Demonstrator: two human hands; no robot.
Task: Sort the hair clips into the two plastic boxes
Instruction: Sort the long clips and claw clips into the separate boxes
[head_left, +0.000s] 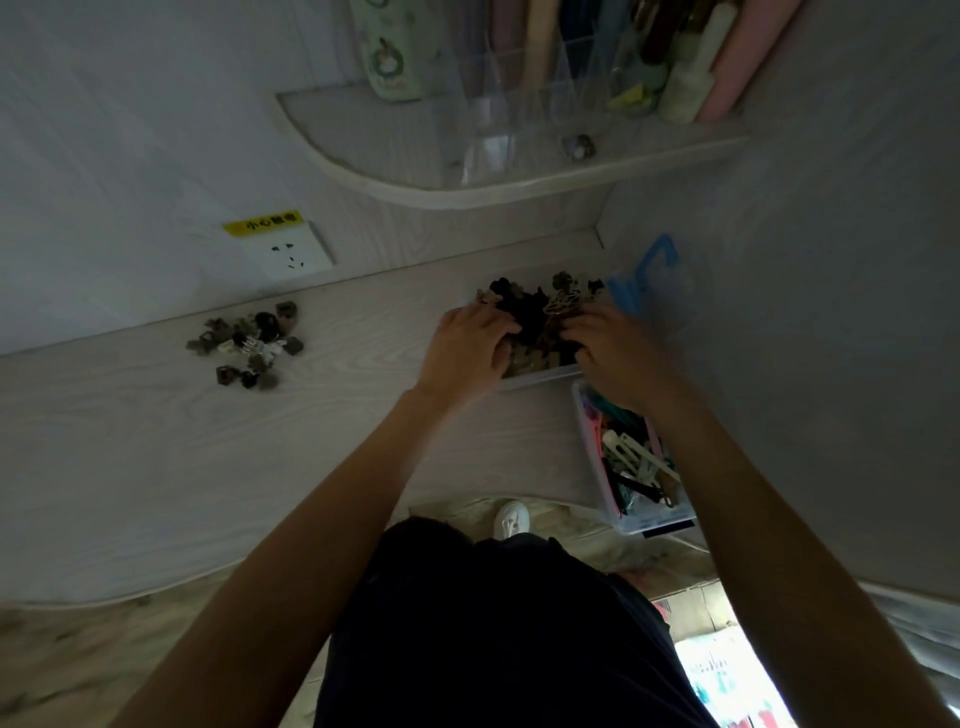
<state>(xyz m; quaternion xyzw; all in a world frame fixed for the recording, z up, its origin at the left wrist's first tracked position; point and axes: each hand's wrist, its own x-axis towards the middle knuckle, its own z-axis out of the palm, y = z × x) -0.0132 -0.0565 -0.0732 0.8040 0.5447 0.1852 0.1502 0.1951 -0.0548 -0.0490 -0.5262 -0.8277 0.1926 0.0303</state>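
— Where were the hands?
— Left hand (470, 345) and right hand (615, 353) both clutched dark hair clips (540, 317) heaped in the far box (540, 375), at the desk's (156, 441) back right corner.
— Others?
— A loose pile (249, 343) lay near the back edge, well apart.

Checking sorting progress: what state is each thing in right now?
Far clear plastic box: open, heaped with dark claw clips.
Near clear plastic box: open, holding long colourful flat clips.
Loose pile of small dark clips: on the pale wooden desk, unsorted.
Left hand: on the heap, fingers curled into it.
Right hand: on the heap, fingers curled into it.
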